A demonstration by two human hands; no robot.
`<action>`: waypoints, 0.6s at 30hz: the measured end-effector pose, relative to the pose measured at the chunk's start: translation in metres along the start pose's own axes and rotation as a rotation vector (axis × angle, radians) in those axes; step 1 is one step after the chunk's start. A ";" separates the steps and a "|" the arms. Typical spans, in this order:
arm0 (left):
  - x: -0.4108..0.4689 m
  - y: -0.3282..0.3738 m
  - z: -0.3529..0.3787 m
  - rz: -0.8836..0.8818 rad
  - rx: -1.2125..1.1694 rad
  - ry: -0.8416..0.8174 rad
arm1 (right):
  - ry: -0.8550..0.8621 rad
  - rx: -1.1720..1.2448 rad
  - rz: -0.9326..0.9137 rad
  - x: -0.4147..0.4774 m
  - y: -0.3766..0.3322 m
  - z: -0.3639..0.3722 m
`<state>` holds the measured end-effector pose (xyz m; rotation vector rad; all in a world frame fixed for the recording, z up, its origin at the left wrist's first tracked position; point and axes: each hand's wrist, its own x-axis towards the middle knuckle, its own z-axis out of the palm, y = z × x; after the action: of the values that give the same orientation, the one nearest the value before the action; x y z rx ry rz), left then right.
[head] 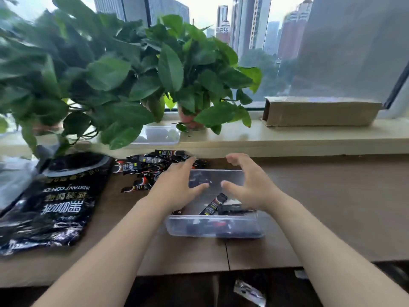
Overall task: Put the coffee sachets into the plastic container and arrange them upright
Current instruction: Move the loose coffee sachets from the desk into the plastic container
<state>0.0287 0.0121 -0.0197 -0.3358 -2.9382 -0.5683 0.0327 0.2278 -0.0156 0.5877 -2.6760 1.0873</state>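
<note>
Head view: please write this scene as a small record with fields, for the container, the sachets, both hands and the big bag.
container: plastic container on the table, no lid on it
inside: a few coffee sachets, leaning or flat, none seen upright
loose: sachet pile on the table, left of the container
left hand: open, over the container's left side
right hand: open, over its right side
bag: black instant coffee bag lying flat, far left

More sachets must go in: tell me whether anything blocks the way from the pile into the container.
Nothing visible does: the sachet pile lies beside the lidless plastic container, at its far left corner.
</note>
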 end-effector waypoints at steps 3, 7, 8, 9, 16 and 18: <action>0.000 -0.001 0.000 0.018 0.001 0.010 | 0.008 -0.031 0.004 -0.001 -0.002 0.003; -0.001 -0.002 -0.001 0.007 -0.034 0.028 | 0.009 -0.060 0.016 0.001 -0.003 0.006; -0.001 -0.002 -0.001 0.005 -0.030 0.026 | 0.016 -0.064 0.021 0.001 -0.003 0.006; -0.001 -0.003 -0.001 0.004 -0.019 0.025 | 0.018 -0.067 0.022 0.002 -0.003 0.007; -0.002 -0.005 0.002 0.000 -0.020 0.053 | -0.007 -0.041 0.048 0.005 0.001 0.006; -0.002 -0.007 0.003 0.014 -0.010 0.059 | -0.059 -0.093 0.049 0.007 0.002 0.006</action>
<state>0.0288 0.0064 -0.0257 -0.3337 -2.8750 -0.5807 0.0258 0.2226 -0.0188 0.5474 -2.7880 0.9653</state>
